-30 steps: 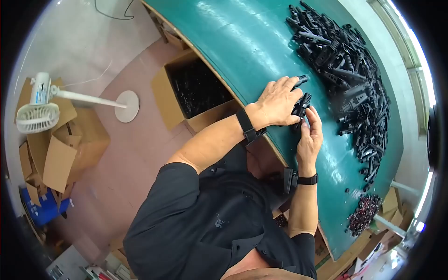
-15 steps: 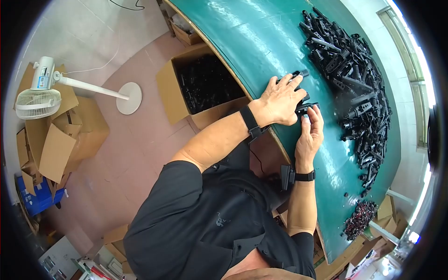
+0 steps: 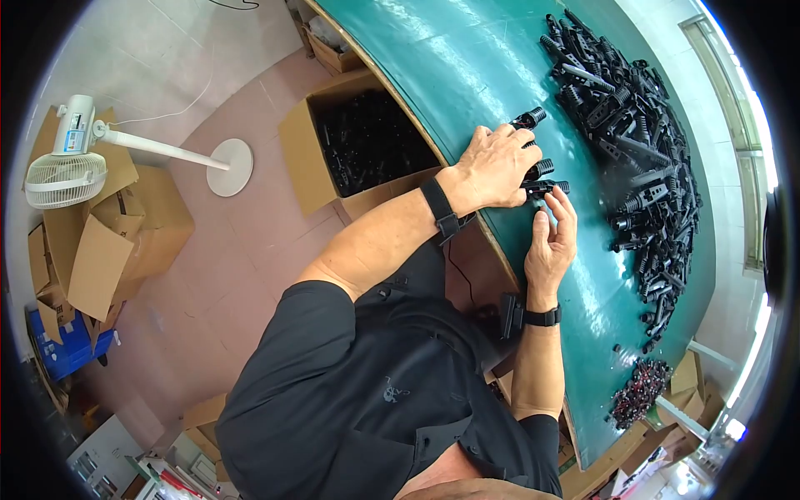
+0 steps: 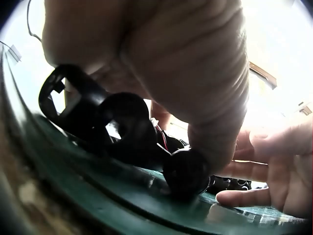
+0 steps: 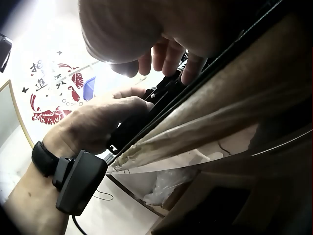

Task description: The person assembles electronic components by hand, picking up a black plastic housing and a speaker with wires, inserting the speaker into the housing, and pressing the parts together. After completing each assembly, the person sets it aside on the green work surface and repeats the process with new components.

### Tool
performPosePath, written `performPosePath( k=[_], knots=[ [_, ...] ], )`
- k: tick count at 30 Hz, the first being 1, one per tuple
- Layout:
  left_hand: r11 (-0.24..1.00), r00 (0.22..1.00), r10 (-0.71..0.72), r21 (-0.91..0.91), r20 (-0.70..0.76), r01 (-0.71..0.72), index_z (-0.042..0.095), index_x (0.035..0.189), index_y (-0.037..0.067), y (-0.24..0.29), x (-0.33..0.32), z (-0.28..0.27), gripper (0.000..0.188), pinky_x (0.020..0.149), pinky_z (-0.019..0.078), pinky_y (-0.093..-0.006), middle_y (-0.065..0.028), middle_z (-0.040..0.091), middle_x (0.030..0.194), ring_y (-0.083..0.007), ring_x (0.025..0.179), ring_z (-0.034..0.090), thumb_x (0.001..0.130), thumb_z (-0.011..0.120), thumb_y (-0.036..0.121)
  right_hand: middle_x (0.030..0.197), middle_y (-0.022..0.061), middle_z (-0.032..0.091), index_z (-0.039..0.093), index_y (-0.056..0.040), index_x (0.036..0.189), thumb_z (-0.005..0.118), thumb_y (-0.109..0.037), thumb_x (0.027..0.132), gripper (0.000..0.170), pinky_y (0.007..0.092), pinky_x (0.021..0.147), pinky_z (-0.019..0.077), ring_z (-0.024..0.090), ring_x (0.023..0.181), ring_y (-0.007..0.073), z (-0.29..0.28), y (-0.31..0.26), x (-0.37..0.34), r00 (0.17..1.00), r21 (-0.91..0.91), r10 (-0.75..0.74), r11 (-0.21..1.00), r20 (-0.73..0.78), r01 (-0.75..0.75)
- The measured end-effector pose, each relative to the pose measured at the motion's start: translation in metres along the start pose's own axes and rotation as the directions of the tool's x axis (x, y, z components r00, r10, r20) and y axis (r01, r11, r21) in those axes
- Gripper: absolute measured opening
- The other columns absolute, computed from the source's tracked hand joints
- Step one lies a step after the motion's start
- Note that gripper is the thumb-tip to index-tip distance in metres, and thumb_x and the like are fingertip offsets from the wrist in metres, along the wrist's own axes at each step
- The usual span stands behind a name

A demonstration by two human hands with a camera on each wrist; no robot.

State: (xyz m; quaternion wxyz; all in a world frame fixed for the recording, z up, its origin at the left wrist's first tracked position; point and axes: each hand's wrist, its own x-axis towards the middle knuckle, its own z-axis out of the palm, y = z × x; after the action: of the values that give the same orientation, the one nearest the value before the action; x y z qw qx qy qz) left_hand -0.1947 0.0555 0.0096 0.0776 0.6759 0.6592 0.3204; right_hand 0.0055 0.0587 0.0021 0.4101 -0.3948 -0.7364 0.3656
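My left hand [image 3: 492,167] arches over a row of black tubular housings [image 3: 540,170] with ribbed ends, lying side by side on the green table [image 3: 467,92]. The left wrist view shows its fingers and thumb holding the housings [image 4: 124,125] from above, near the table's edge; red and white bits show among them. My right hand [image 3: 550,246] is just to the right, palm turned inward, its fingers loosely extended with fingertips at the ribbed end of the nearest housing [image 3: 547,188]. In the left wrist view the right fingers [image 4: 244,196] look straight and hold nothing.
A large heap of similar black parts [image 3: 625,133] covers the table's far right side. A pile of small red and black pieces [image 3: 640,392] lies at the near right. Left of the table stand an open carton [image 3: 300,158] with black parts and a white fan [image 3: 67,179].
My right fingers held a housing upright, tilted it down beside the others, and have let go of it. My left hand stays over the row and has shifted slightly.
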Motion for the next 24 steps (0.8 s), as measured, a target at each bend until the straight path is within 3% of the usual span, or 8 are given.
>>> performPosePath(
  k=[4,8,17,20,22,24],
  knots=[
    [0.999,0.999,-0.031,-0.043,-0.020,0.030,0.070,0.123,0.014,-0.004,0.004,-0.003,0.046,0.094,0.0548,-0.0497,-0.0065,0.069,0.129,-0.0326,0.118,0.066,0.078,0.080,0.015,0.145,0.0143,0.065,0.072,-0.0007,0.128,0.067,-0.002,0.100,0.028,0.0348,0.103,0.0547,0.065,0.128,0.0250,-0.001,0.004,-0.002,0.999,-0.081,-0.028,0.996,0.018,0.029],
    [0.999,0.997,0.015,-0.041,-0.074,-0.018,0.070,0.121,0.014,-0.008,0.010,-0.004,0.043,0.089,0.0568,-0.0475,-0.0066,0.072,0.121,-0.0326,0.107,0.068,0.079,0.078,0.009,0.141,0.0156,0.067,0.073,-0.0004,0.125,0.069,-0.002,0.098,0.027,0.0375,0.104,0.0543,0.066,0.126,0.0279,-0.002,0.001,0.000,0.998,-0.146,-0.063,0.987,0.019,0.065],
    [0.987,0.988,0.032,-0.148,-0.150,-0.054,0.069,0.127,0.011,-0.030,0.013,-0.014,0.048,0.095,0.0570,-0.0458,-0.0124,0.073,0.122,-0.0365,0.109,0.068,0.081,0.077,0.007,0.140,0.0169,0.068,0.073,-0.0007,0.123,0.071,-0.003,0.096,0.027,0.0393,0.106,0.0537,0.067,0.126,0.0316,-0.004,-0.001,0.000,0.999,-0.165,-0.015,0.986,0.037,0.021],
    [0.979,0.955,0.035,-0.182,-0.295,-0.092,0.068,0.132,0.011,-0.046,0.012,-0.023,0.051,0.097,0.0572,-0.0404,-0.0108,0.074,0.122,-0.0294,0.110,0.071,0.083,0.078,0.005,0.142,0.0149,0.067,0.073,-0.0013,0.125,0.070,-0.005,0.098,0.027,0.0363,0.104,0.0530,0.066,0.125,0.0266,-0.007,-0.001,0.000,0.999,-0.203,-0.017,0.979,0.050,0.027],
    [0.963,0.929,-0.062,-0.267,-0.366,-0.041,0.068,0.132,0.010,-0.054,0.000,-0.048,0.050,0.097,0.0572,-0.0390,-0.0102,0.074,0.122,-0.0270,0.109,0.071,0.084,0.079,0.005,0.143,0.0139,0.067,0.073,-0.0016,0.126,0.070,-0.006,0.100,0.027,0.0349,0.104,0.0526,0.066,0.124,0.0241,-0.005,-0.002,0.001,0.997,-0.210,-0.024,0.977,0.077,0.039],
    [0.892,0.850,-0.235,-0.452,-0.472,-0.004,0.068,0.132,0.009,-0.064,-0.017,-0.075,0.048,0.095,0.0570,-0.0361,-0.0089,0.074,0.122,-0.0222,0.107,0.072,0.086,0.079,0.004,0.144,0.0153,0.066,0.073,-0.0021,0.128,0.071,-0.006,0.098,0.030,0.0374,0.107,0.0516,0.064,0.129,0.0283,-0.005,-0.006,0.001,0.994,-0.266,-0.024,0.963,0.107,0.052]
  ],
)
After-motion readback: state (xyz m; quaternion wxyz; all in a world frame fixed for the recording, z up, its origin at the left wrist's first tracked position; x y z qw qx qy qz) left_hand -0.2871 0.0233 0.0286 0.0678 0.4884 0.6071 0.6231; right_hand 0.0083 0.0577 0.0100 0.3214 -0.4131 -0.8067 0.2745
